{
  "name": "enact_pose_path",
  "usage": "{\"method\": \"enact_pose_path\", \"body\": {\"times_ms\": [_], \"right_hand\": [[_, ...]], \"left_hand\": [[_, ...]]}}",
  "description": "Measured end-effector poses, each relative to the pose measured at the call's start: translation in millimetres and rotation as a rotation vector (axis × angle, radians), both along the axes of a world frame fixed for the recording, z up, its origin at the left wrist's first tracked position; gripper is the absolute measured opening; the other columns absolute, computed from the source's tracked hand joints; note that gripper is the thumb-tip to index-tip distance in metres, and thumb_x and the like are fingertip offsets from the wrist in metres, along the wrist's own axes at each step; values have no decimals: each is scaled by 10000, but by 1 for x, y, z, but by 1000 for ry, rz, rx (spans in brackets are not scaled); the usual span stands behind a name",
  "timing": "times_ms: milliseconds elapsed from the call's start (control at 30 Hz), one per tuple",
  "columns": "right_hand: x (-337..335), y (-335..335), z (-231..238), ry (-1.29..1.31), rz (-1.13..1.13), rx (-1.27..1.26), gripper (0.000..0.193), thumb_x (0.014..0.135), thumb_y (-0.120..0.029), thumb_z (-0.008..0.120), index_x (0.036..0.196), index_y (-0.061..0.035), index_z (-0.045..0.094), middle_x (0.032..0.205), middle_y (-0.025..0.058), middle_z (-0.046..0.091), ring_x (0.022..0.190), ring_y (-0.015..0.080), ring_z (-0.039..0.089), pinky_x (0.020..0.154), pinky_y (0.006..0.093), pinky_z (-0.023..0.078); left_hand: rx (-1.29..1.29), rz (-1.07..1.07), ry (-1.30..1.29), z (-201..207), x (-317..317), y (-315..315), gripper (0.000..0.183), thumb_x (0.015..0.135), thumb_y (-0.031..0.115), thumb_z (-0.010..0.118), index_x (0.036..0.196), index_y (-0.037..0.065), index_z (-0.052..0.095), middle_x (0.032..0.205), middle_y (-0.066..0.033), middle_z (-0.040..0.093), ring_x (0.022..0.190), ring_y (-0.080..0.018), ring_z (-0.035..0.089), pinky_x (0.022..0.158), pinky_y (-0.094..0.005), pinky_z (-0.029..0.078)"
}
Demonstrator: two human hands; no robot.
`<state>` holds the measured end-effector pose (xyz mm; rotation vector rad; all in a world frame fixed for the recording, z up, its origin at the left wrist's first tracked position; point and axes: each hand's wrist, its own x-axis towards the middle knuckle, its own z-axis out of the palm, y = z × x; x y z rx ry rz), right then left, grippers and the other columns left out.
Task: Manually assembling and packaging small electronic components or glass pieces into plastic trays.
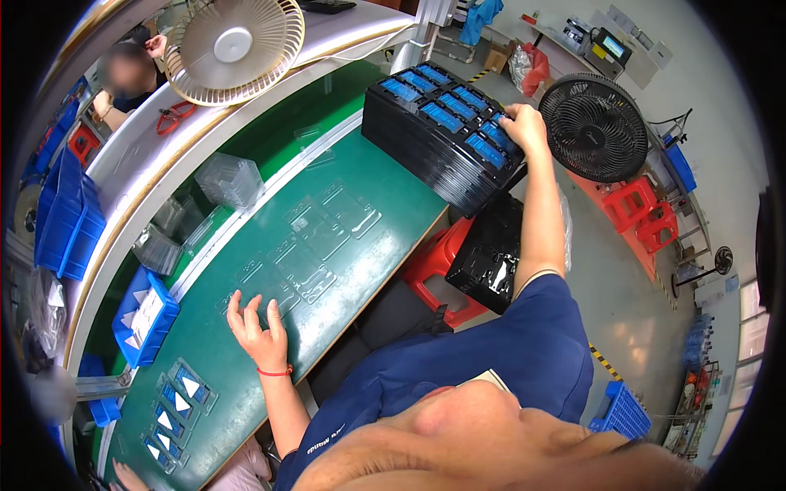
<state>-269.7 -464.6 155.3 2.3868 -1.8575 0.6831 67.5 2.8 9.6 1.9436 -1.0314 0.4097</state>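
My left hand (260, 331) hovers over the green table (360, 282) with its fingers spread and nothing in them; a red cord circles the wrist. Clear plastic blister trays (299, 266) lie in rows beside and beyond it. My right hand (524, 129) reaches to the right edge of a tall stack of black trays (409, 151). Its fingers are curled together by the blue pieces (486, 150) in the top tray's compartments; what is between them is hidden. At the table's near left lie several clear trays holding blue pieces with white triangles (178, 401).
A blue bin (147, 317) with white pieces and clear blister stacks (229, 182) line the far side. A fan (233, 45) stands on the ledge, a black fan (594, 127) at right. A red stool (438, 266) holds a black-wrapped box (490, 254). Another person's hand (128, 476) shows lower left.
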Motion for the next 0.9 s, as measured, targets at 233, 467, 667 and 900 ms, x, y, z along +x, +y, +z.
{"method": "enact_pose_path", "body": {"times_ms": [233, 467, 667, 900], "right_hand": [[-23, -45, 4, 72, 189, 189, 457, 604, -265, 777, 995, -33, 724, 940, 181, 704, 900, 282, 686, 865, 351, 519], [-3, 4, 29, -16, 320, 239, 488, 579, -260, 758, 969, 30, 712, 875, 174, 713, 811, 251, 699, 800, 321, 536], [3, 10, 11, 95, 273, 195, 492, 592, -246, 769, 982, 44, 692, 879, 197, 699, 841, 263, 688, 814, 351, 529], [16, 39, 25, 53, 206, 120, 464, 552, -243, 763, 934, 8, 685, 885, 198, 688, 865, 318, 673, 811, 369, 516]], "left_hand": [[-24, 3, -15, -5, 3, 4, 140, 805, 103, 711, 902, 14, 664, 1187, -175, 559, 1037, -325, 565, 856, -398, 466], [-62, -2, 5, -5, 1, 4, 66, 818, 64, 682, 837, 5, 662, 1115, -167, 592, 995, -319, 586, 843, -395, 474], [-82, -13, 24, -2, 1, 3, 56, 824, 54, 676, 812, 3, 657, 1089, -166, 601, 965, -311, 600, 820, -386, 485], [-117, -9, 29, -2, 1, 5, 66, 833, 52, 671, 806, -5, 652, 1066, -165, 609, 936, -297, 612, 800, -374, 495]]}}
